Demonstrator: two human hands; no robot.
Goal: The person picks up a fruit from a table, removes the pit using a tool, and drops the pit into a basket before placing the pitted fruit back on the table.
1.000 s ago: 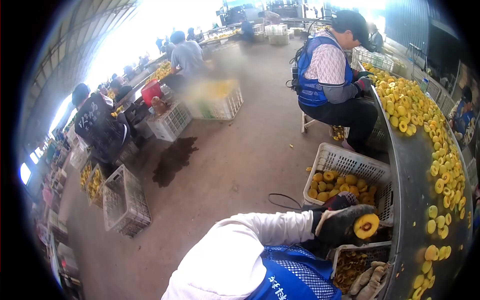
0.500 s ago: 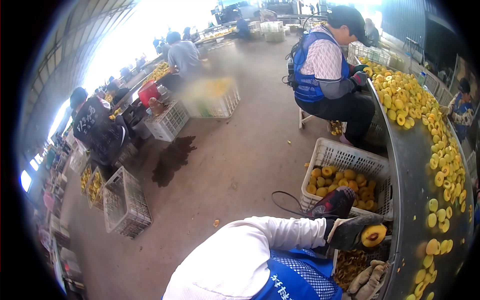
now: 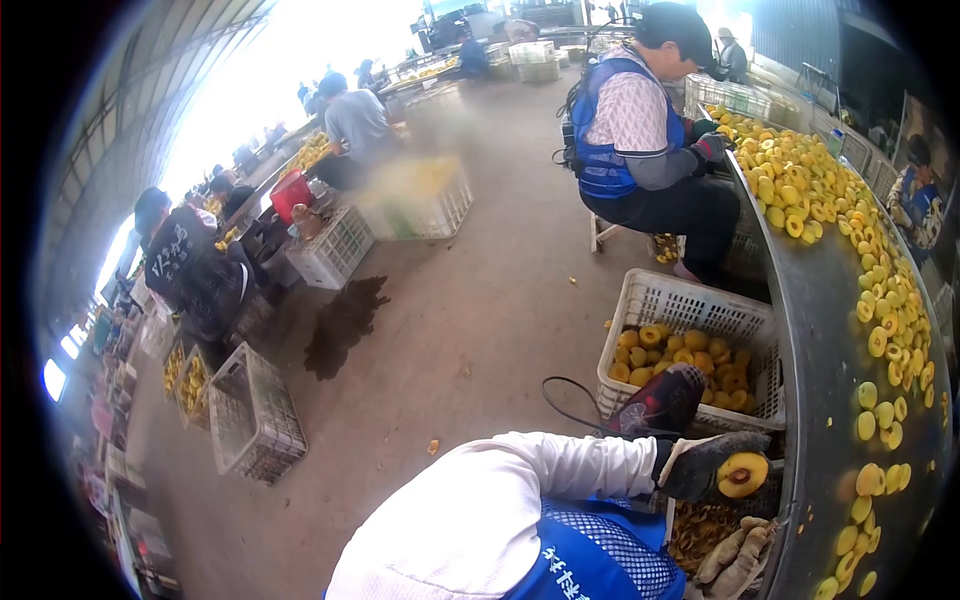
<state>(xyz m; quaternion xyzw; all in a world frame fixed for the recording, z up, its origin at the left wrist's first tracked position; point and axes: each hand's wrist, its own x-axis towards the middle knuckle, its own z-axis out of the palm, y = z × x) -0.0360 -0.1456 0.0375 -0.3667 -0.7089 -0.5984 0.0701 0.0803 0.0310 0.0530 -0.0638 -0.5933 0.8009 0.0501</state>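
My left hand (image 3: pixel 712 468), in a dark glove below a white sleeve, is closed around a halved yellow fruit (image 3: pixel 742 475). The cut face shows a brown pit hollow. It is beside the metal conveyor edge, above a container of brown scraps (image 3: pixel 700 535). Tan glove-like shapes (image 3: pixel 738 560) lie beside the scraps; whether a hand is inside cannot be made out. My right hand cannot be identified in view. A white crate (image 3: pixel 700 290) of yellow fruit is just beyond my left hand, with a dark red patterned object (image 3: pixel 660 400) in front of it.
Halved fruit (image 3: pixel 800 180) lies along the dark conveyor (image 3: pixel 820 400) at right. A co-worker in a blue vest (image 3: pixel 610 130) sits beside it. Farther left are an empty-looking crate (image 3: pixel 255 410), a wet patch (image 3: pixel 345 325), a red bucket (image 3: pixel 290 195) and other seated people.
The fruit half in my left hand has turned slightly, showing more of its cut face. Fruit pieces on the conveyor have shifted, and the camera view has moved a little.
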